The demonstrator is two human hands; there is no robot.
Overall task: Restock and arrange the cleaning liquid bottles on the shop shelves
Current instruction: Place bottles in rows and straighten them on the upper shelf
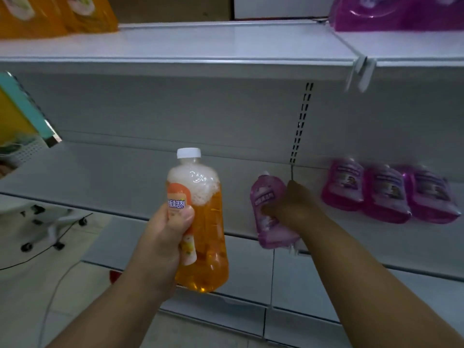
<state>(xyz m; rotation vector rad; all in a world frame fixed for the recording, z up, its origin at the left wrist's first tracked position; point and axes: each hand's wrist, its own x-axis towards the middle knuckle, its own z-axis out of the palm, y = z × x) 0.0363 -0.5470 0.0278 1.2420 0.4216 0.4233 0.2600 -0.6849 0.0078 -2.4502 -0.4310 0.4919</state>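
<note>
My left hand (163, 229) grips an orange cleaning-liquid bottle (206, 237) with a white cap and foam at the top, held upright in front of the middle shelf (125, 177). My right hand (291, 204) is closed around a purple bottle (268, 222), held at the front edge of that shelf, near the slotted upright. Three purple bottles (386, 192) stand side by side on the same shelf further right.
The upper shelf (200, 43) carries orange bottles (55, 13) at the left and purple bottles (401, 13) at the right. A yellow and teal package (22, 121) juts in at the left. An office chair base (47, 224) and a cable lie on the floor at lower left.
</note>
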